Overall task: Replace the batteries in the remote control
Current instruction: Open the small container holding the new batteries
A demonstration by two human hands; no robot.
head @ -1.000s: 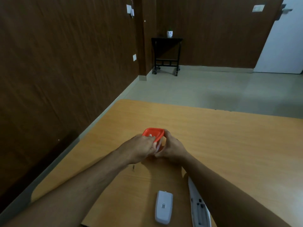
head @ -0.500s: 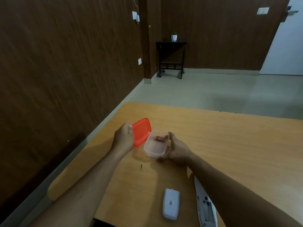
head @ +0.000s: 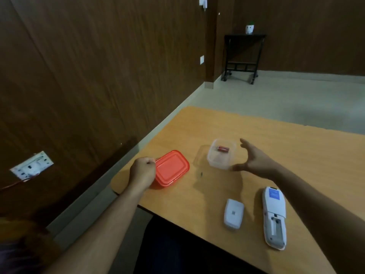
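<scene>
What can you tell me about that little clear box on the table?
The clear box is a small, see-through plastic tub with rounded corners, standing upright and open on the wooden table. Red batteries lie inside. Its orange lid sits apart. The right hand is spread beside it; contact is unclear.

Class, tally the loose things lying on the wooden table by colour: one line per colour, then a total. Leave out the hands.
Red or orange: 2, the lid and the battery
Clear: 1, the container
White: 2, the battery cover and the remote control
Total: 5
</scene>
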